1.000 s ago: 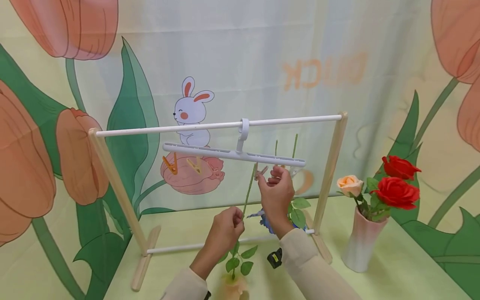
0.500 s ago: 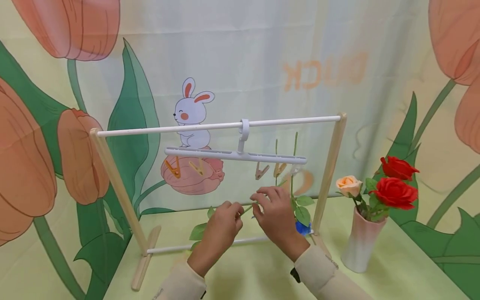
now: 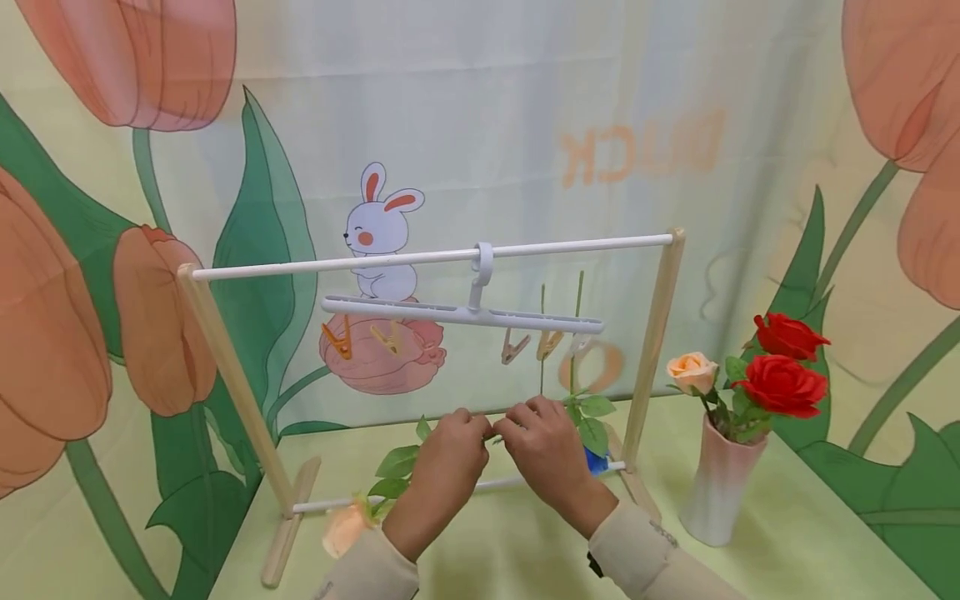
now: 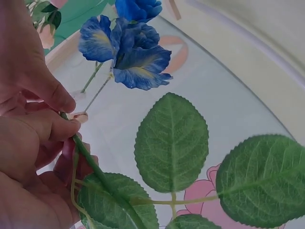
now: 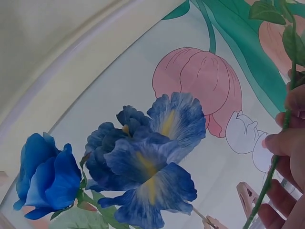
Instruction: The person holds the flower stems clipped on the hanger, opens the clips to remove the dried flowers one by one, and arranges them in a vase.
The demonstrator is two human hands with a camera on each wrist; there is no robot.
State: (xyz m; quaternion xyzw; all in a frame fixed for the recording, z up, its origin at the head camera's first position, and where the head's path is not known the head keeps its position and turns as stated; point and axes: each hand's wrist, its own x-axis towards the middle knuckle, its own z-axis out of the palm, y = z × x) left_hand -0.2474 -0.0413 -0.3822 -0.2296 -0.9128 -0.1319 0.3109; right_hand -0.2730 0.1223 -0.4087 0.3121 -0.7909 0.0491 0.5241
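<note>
My left hand pinches the green stem of an artificial peach rose, held slantwise with its bloom low at the left. Close beside it, my right hand pinches the same stem nearer its bare end. Serrated leaves spread from the stem in the left wrist view. Above the hands, a white hanger carries several small clothespins, including a pink clothespin with nothing in it. A blue iris and a blue rose hang upside down by their stems from two others.
The hanger hooks over the white rod of a wooden-legged rack. An orange clothespin and a yellow clothespin hang at its left. A pink-white vase with red roses and one peach rose stands right.
My right hand has come down from the clothespins to the stem beside my left hand. The peach rose has swung from upright-hanging to slanting, its bloom now to the left.
</note>
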